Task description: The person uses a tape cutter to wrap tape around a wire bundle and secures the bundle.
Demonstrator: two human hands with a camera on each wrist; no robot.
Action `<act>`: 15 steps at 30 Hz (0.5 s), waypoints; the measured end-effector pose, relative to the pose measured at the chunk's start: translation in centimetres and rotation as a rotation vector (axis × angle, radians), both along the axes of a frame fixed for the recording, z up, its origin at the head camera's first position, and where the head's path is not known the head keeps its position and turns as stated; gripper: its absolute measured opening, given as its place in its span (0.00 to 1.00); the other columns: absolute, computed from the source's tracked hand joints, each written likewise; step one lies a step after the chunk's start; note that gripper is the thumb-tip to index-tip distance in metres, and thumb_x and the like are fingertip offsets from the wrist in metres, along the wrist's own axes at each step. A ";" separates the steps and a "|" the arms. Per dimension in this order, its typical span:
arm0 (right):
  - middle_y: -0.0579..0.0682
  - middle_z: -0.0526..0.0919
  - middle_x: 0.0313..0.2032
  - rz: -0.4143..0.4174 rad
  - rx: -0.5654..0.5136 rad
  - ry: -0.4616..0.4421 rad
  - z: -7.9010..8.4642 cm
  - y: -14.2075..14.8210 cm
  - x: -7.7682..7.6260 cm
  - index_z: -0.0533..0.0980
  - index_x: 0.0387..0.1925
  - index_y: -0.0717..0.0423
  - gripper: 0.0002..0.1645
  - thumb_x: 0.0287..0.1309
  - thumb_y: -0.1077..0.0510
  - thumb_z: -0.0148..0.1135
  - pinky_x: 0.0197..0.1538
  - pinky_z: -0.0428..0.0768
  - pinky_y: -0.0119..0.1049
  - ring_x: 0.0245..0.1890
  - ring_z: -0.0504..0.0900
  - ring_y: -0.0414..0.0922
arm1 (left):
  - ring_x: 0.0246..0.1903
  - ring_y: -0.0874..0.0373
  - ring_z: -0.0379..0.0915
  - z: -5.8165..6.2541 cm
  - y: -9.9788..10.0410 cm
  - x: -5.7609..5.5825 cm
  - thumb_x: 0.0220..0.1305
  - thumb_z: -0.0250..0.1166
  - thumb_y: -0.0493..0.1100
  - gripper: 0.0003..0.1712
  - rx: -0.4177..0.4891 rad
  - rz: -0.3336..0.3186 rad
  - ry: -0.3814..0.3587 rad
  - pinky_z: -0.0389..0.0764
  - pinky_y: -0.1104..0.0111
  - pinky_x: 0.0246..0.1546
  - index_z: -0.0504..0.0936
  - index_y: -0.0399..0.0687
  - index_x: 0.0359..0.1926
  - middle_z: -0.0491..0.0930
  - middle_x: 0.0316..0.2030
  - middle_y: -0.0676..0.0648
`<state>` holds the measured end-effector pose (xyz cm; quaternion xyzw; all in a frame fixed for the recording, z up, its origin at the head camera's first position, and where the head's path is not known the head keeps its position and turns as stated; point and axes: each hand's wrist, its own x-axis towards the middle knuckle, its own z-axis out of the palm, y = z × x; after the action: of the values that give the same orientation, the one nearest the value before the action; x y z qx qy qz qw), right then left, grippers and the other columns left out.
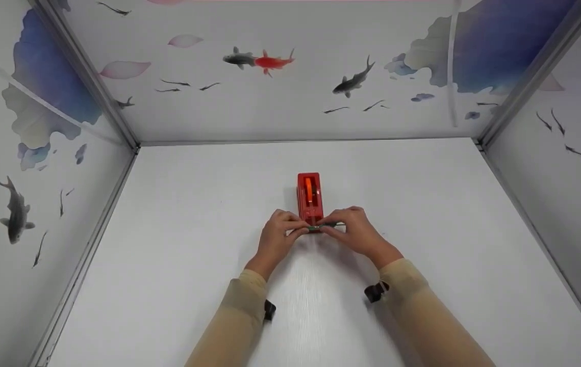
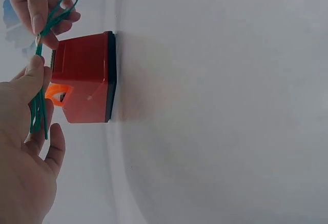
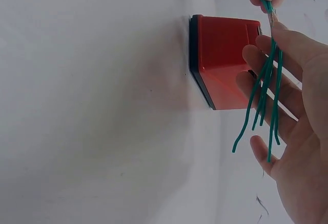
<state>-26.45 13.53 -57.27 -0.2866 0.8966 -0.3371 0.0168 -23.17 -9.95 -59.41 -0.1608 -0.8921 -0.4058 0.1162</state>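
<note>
A bundle of thin green strands (image 3: 266,85), perhaps wires or twist ties, is held crosswise between the two hands. My left hand (image 1: 277,237) pinches it on one side with thumb and fingertips. On the other side my right hand (image 1: 359,232) pinches it, loose strand ends fanning out over the palm. Between the pinches, a pale band (image 3: 271,16), seemingly clear tape, lies around the strands. Just behind the fingertips stands a red tape dispenser (image 1: 301,204) with a dark base and an orange tape core (image 1: 309,189). Fingers partly hide its front end.
The white tabletop (image 1: 193,229) is bounded by a back panel (image 1: 295,117) and side panels printed with fish and petals. Metal frame strips (image 1: 86,265) run along the edges. Small black devices (image 1: 376,291) sit at both wrists.
</note>
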 end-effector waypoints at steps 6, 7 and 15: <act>0.38 0.91 0.43 -0.006 0.018 -0.023 0.1 -0.1 0.0 0.88 0.49 0.40 0.11 0.66 0.50 0.70 0.70 0.58 0.58 0.48 0.87 0.41 | 0.46 0.58 0.74 -0.1 0.1 0.1 0.63 0.72 0.48 0.09 -0.074 0.020 0.114 0.79 0.63 0.49 0.94 0.56 0.43 0.85 0.39 0.54; 0.38 0.91 0.43 -0.009 0.026 -0.022 0.1 -0.1 -0.1 0.88 0.49 0.40 0.11 0.66 0.50 0.70 0.70 0.58 0.58 0.48 0.87 0.41 | 0.46 0.57 0.75 -0.1 0.1 0.1 0.63 0.72 0.49 0.09 -0.091 0.027 0.133 0.79 0.63 0.50 0.94 0.56 0.43 0.85 0.39 0.54; 0.41 0.88 0.42 -0.007 0.055 0.010 -0.1 -0.2 0.0 0.88 0.50 0.39 0.11 0.67 0.52 0.69 0.69 0.54 0.60 0.48 0.84 0.44 | 0.49 0.57 0.75 -0.3 0.2 0.1 0.62 0.73 0.49 0.09 -0.147 0.055 0.207 0.77 0.59 0.54 0.94 0.58 0.42 0.85 0.40 0.54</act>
<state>-26.43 13.28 -57.38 -0.2846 0.9067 -0.3107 0.0189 -23.03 -9.75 -59.71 -0.1856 -0.9067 -0.3173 0.2066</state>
